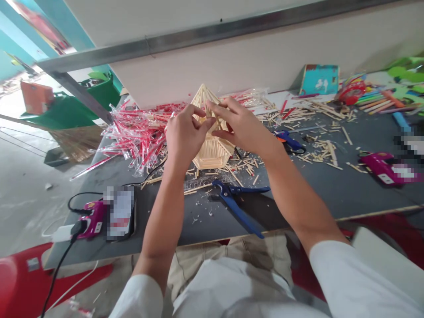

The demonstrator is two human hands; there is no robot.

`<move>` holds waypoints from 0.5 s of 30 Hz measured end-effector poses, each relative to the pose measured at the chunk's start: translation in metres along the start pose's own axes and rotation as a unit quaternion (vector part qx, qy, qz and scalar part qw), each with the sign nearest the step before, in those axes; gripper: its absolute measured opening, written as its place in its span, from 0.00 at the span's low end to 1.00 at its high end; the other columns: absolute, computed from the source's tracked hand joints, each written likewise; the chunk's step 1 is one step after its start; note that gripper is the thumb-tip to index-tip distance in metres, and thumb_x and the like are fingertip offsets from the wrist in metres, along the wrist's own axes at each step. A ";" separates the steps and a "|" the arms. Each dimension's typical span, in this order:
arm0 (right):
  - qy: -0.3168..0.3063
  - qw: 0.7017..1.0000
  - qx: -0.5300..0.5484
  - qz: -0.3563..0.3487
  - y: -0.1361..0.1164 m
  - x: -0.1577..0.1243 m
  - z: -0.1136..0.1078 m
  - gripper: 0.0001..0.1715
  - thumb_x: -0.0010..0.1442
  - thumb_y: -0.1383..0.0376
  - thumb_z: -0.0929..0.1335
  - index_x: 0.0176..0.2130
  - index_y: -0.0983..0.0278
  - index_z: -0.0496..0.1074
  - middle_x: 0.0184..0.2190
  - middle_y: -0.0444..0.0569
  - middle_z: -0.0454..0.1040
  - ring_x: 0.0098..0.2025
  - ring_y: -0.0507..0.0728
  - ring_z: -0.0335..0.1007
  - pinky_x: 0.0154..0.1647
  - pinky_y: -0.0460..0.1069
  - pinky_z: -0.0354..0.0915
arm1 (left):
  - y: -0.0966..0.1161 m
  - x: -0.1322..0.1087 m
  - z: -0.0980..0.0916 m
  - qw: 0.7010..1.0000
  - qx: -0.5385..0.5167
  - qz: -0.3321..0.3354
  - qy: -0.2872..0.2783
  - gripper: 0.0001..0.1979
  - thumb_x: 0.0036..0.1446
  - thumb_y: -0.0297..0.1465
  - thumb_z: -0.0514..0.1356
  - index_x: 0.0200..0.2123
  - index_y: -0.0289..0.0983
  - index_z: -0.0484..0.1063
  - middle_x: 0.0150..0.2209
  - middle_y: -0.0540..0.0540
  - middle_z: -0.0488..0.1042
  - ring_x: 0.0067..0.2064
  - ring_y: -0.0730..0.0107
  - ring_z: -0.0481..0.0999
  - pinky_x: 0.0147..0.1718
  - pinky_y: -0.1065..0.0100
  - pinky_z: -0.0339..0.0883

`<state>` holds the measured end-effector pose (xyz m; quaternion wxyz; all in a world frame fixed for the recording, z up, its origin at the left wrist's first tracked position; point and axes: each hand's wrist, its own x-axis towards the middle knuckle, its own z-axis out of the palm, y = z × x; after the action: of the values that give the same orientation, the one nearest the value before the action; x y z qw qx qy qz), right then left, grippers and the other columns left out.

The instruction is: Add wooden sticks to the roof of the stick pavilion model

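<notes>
A small model house (212, 154) made of pale wooden sticks stands on the dark table, with a pointed roof and a many-sided base. My left hand (187, 132) is at the roof's left front, thumb and fingers closed together against it. From the other side, my right hand (235, 123) grips the roof's front, its fingertips around the thin sticks there. Both hands hide much of the roof, and whether a loose stick is between the fingertips cannot be made out. Blue-handled cutting pliers (235, 205) lie below the hands, beside a clear plastic ruler (198, 183).
Red-and-clear plastic wrappers (142, 137) are heaped at left. A phone (122, 212) and a magenta power strip (94, 218) lie near the left edge. Cut sticks (318, 110), a blue glue gun (289, 141) and another magenta power strip (384, 168) lie at right. A wall stands behind.
</notes>
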<state>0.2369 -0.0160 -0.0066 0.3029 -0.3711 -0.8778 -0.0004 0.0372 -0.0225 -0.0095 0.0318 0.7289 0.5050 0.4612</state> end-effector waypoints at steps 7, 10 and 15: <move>0.020 0.999 0.026 0.009 0.000 0.001 0.003 0.38 0.69 0.51 0.69 0.71 0.58 0.56 0.58 0.54 0.67 0.55 0.63 0.72 0.55 0.63 0.72 | 0.001 0.001 0.008 0.999 -0.016 -0.037 0.015 0.11 0.59 0.39 0.69 0.35 0.39 0.74 0.21 0.53 0.70 0.27 0.73 0.70 0.32 0.66 0.62; 0.039 0.999 0.037 -0.002 0.002 0.001 0.005 0.37 0.68 0.51 0.70 0.69 0.59 0.59 0.56 0.53 0.69 0.54 0.62 0.73 0.56 0.61 0.71 | -0.002 0.001 0.008 0.999 -0.026 -0.036 0.015 0.10 0.59 0.39 0.69 0.34 0.39 0.75 0.21 0.53 0.71 0.27 0.73 0.69 0.31 0.66 0.61; 0.036 0.999 0.019 0.008 0.003 0.001 0.004 0.36 0.67 0.48 0.70 0.67 0.60 0.61 0.57 0.55 0.70 0.51 0.62 0.75 0.57 0.61 0.70 | -0.005 0.002 0.009 0.998 -0.051 -0.035 0.016 0.12 0.57 0.39 0.70 0.32 0.38 0.75 0.21 0.53 0.71 0.25 0.75 0.68 0.29 0.67 0.60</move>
<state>0.2360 -0.0125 -0.0104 0.3418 -0.3717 -0.8632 0.0051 0.0402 -0.0151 -0.0160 0.0770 0.7008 0.5067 0.4962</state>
